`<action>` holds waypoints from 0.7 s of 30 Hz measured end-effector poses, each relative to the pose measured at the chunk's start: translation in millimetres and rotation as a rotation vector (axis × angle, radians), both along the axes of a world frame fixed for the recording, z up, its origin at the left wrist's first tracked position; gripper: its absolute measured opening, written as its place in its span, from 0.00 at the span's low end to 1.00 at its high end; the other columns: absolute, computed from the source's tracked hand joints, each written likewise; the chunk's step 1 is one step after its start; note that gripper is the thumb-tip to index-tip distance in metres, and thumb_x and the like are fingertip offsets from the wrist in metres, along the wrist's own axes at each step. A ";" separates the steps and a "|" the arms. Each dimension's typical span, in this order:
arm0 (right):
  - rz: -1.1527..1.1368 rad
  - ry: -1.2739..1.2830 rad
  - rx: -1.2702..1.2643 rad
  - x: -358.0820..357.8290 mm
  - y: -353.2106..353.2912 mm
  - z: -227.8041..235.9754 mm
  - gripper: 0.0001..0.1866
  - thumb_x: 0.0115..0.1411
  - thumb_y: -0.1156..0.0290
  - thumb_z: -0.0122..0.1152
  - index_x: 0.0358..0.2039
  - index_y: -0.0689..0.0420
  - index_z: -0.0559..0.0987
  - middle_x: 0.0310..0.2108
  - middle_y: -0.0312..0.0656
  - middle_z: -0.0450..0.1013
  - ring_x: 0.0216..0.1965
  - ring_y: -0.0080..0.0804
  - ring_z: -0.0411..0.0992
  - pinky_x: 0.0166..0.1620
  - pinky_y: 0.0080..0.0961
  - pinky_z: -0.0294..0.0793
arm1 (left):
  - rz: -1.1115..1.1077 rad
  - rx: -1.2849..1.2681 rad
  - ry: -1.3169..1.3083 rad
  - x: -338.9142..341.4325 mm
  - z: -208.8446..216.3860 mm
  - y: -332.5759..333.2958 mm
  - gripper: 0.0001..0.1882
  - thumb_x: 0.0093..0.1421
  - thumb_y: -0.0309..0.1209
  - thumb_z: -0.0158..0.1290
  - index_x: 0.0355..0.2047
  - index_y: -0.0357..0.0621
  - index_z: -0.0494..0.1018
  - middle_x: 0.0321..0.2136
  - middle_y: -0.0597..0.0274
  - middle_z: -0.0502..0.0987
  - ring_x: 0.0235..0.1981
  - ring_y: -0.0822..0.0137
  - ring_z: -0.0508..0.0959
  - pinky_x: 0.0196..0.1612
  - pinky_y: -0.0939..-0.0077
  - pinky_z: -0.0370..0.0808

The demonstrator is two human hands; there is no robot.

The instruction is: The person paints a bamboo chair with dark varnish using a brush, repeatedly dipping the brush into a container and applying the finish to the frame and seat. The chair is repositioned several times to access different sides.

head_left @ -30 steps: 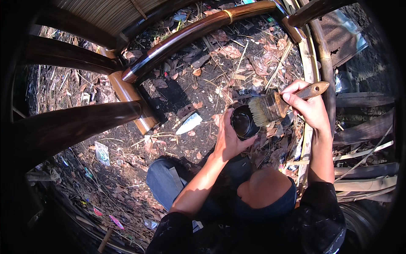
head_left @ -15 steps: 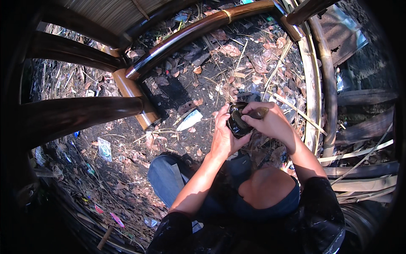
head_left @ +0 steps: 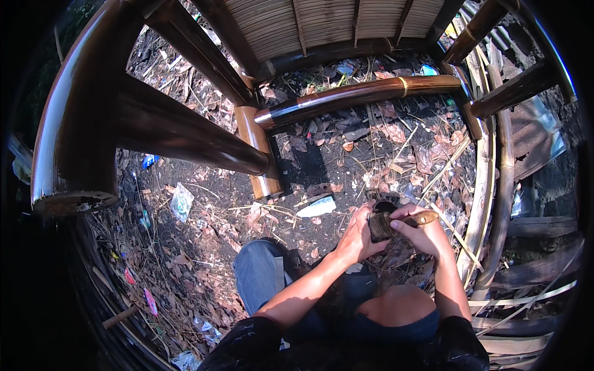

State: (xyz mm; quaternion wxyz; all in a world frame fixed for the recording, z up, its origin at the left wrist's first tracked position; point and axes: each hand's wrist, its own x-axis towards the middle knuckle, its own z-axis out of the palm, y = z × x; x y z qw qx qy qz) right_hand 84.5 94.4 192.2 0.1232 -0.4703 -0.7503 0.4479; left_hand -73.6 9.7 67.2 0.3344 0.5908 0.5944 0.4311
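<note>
My left hand (head_left: 355, 240) is closed around a small dark container (head_left: 385, 206); its contents are too dark to make out. My right hand (head_left: 422, 234) grips a paintbrush (head_left: 426, 217), whose wooden handle points right while its wide head lies over the container. Just where the bristles meet the rim is hard to see. Beyond both hands stands a glossy dark-brown bamboo frame, with a curved crossbar (head_left: 365, 93), a short upright post (head_left: 252, 139) and a thick rail (head_left: 192, 127) coming in from the left.
A slatted bamboo panel (head_left: 328, 23) spans the top. Dry leaves, a white scrap (head_left: 317, 207) and a plastic wrapper (head_left: 181, 202) litter the dark ground. Pale bamboo poles (head_left: 486, 185) run down the right side. My bent knee (head_left: 257, 272) is below the hands.
The view has swung left and up, so more of the bamboo frame shows. The brush head has tilted up at the container; both hands keep their holds.
</note>
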 end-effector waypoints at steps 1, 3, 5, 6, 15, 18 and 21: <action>-0.052 -0.047 -0.013 -3.0 -1.2 4.2 0.11 0.56 0.66 0.71 0.38 0.54 0.83 0.34 0.38 0.81 0.36 0.28 0.79 0.42 0.27 0.76 | 0.006 -0.032 -0.001 -1.9 1.8 0.2 0.57 0.41 0.37 0.74 0.65 0.32 0.53 0.60 0.37 0.63 0.64 0.46 0.65 0.66 0.62 0.64; 0.018 -0.044 -0.060 -6.2 0.9 10.3 0.11 0.56 0.68 0.71 0.39 0.56 0.83 0.35 0.38 0.80 0.38 0.27 0.78 0.43 0.26 0.75 | 0.030 -0.051 0.020 -6.2 4.3 1.6 0.57 0.41 0.38 0.74 0.66 0.33 0.53 0.58 0.38 0.64 0.64 0.47 0.65 0.66 0.61 0.64; 0.070 -0.050 -0.087 -3.1 5.0 7.9 0.11 0.57 0.69 0.71 0.40 0.57 0.83 0.35 0.38 0.80 0.38 0.25 0.77 0.44 0.26 0.75 | 0.013 -0.103 -0.070 -11.1 12.9 1.7 0.57 0.41 0.38 0.74 0.65 0.33 0.53 0.58 0.38 0.64 0.63 0.47 0.66 0.65 0.61 0.65; 0.003 -0.020 -0.049 -1.4 8.2 4.3 0.11 0.57 0.68 0.71 0.40 0.57 0.83 0.34 0.37 0.80 0.38 0.26 0.77 0.43 0.25 0.75 | 0.001 -0.126 -0.114 -13.9 18.1 2.9 0.57 0.41 0.38 0.74 0.65 0.33 0.53 0.58 0.38 0.64 0.63 0.47 0.66 0.65 0.61 0.65; -0.438 0.711 -0.192 -56.6 79.6 -2.8 0.13 0.66 0.66 0.62 0.48 0.57 0.76 0.37 0.36 0.75 0.31 0.18 0.74 0.32 0.14 0.76 | 0.042 0.162 -0.013 -56.4 -41.8 -3.0 0.54 0.49 0.38 0.73 0.57 0.36 0.41 0.60 0.27 0.60 0.60 0.41 0.69 0.64 0.56 0.65; -0.319 0.884 -0.138 -149.4 122.4 -5.6 0.15 0.65 0.66 0.64 0.49 0.57 0.75 0.40 0.37 0.75 0.35 0.19 0.75 0.38 0.15 0.79 | 0.051 0.131 0.036 -61.5 -35.3 -0.8 0.53 0.48 0.38 0.73 0.57 0.37 0.41 0.60 0.28 0.60 0.61 0.39 0.68 0.64 0.55 0.65; -0.204 0.934 -0.064 -258.3 159.8 -0.9 0.19 0.64 0.68 0.65 0.54 0.56 0.75 0.42 0.39 0.76 0.38 0.22 0.76 0.40 0.18 0.80 | 0.033 0.220 0.002 -63.6 -31.1 10.0 0.53 0.47 0.38 0.74 0.57 0.40 0.42 0.61 0.28 0.59 0.63 0.37 0.64 0.66 0.50 0.63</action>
